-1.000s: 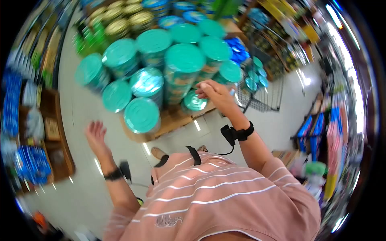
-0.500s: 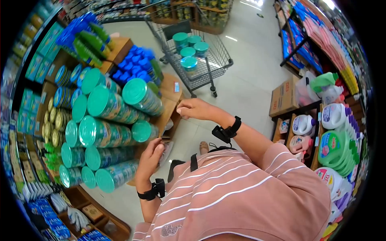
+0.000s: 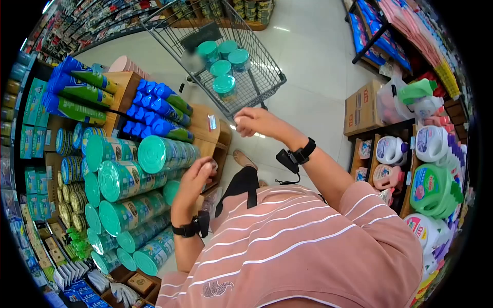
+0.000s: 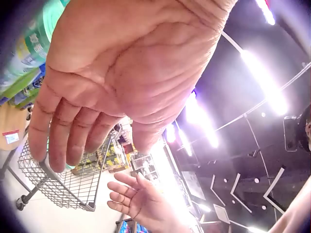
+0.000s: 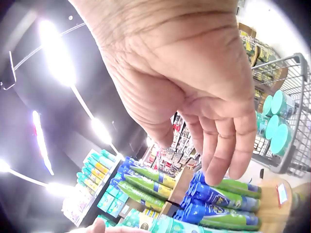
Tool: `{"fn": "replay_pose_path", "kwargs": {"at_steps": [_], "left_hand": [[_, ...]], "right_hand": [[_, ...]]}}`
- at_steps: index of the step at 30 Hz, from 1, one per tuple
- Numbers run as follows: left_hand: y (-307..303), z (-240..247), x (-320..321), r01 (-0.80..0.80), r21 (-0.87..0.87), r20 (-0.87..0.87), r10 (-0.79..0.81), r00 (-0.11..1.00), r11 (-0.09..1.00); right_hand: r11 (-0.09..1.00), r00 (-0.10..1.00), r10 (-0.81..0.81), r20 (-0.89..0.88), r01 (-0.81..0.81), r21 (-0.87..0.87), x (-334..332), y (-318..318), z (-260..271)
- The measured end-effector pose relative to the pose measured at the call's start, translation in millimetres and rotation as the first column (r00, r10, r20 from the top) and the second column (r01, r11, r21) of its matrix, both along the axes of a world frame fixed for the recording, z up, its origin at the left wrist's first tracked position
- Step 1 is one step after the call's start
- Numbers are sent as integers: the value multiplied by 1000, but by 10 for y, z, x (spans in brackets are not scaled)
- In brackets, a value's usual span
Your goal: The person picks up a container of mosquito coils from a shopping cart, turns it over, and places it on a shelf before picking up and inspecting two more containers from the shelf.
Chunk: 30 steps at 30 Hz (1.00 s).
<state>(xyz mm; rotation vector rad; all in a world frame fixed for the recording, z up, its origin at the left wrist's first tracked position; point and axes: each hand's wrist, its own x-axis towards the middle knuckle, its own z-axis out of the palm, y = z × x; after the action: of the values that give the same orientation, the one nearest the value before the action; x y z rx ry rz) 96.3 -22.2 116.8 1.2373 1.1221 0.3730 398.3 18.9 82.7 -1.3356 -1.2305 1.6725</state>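
My left hand (image 3: 192, 189) is beside the stacked canisters with teal lids (image 3: 154, 155), overlapping their near ends in the head view. In the left wrist view its palm faces the camera, and its straight fingers hold nothing. My right hand (image 3: 261, 124) hovers in front of the shopping cart (image 3: 283, 79), with its fingers loosely bent. The right wrist view shows those fingers (image 5: 223, 145) hanging down without anything in them. Several more teal-lidded canisters (image 3: 223, 84) stand inside the cart.
Blue-capped green bottles (image 3: 167, 92) lie behind the canisters on a wooden display (image 3: 203, 126). On the right are a cardboard box (image 3: 363, 110) and a shelf of jugs (image 3: 431, 190). Tiled floor (image 3: 313, 97) runs between them.
The head view has swung right, bringing the cart and jug shelf into sight. My left hand has come up beside the canisters; my right hand has moved from over the canisters to the cart's side.
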Motion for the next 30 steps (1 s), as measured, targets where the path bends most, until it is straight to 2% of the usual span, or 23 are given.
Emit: {"fn": "replay_pose_path", "kwargs": {"at_steps": [3, 7, 11, 15, 18, 20, 23, 26, 28, 30], "left_hand": [[632, -34, 185, 41, 13, 11, -41, 999, 999], [1522, -139, 490, 13, 42, 73, -16, 997, 999], [2482, -505, 842, 17, 13, 68, -17, 998, 1000], [3193, -575, 1296, 3, -40, 29, -2, 1000, 999], [3747, -702, 1591, -17, -51, -3, 17, 1000, 999], [4083, -974, 1718, -29, -59, -56, 26, 998, 998], [4555, -1193, 1885, -125, -59, -146, 115, 983, 990], [5161, -1608, 1933, -216, -75, -222, 195, 955, 973], [5554, -1869, 1950, -281, -104, -247, 249, 936, 954], [5830, -2155, 2012, -358, -19, -275, 340, 899, 933]], "right_hand": [[995, 995, -100, -27, 99, -34, 224, 411, 14], [981, 983, -181, 15, 182, -72, 498, 923, 96], [952, 960, -280, -14, 276, -132, 771, 1375, -147], [900, 913, -405, -57, 387, -203, 934, 1787, -354], [898, 911, -395, -119, 355, -259, 1065, 2256, -570], [900, 910, -383, -158, 329, -286, 1115, 2582, -775], [893, 905, -382, -189, 309, -327, 1161, 3171, -1103], [882, 910, -372, -182, 285, -376, 1190, 3814, -1644], [876, 908, -372, -193, 274, -397, 1197, 4176, -1820], [872, 907, -372, -198, 267, -411, 1209, 4524, -1999]]}}
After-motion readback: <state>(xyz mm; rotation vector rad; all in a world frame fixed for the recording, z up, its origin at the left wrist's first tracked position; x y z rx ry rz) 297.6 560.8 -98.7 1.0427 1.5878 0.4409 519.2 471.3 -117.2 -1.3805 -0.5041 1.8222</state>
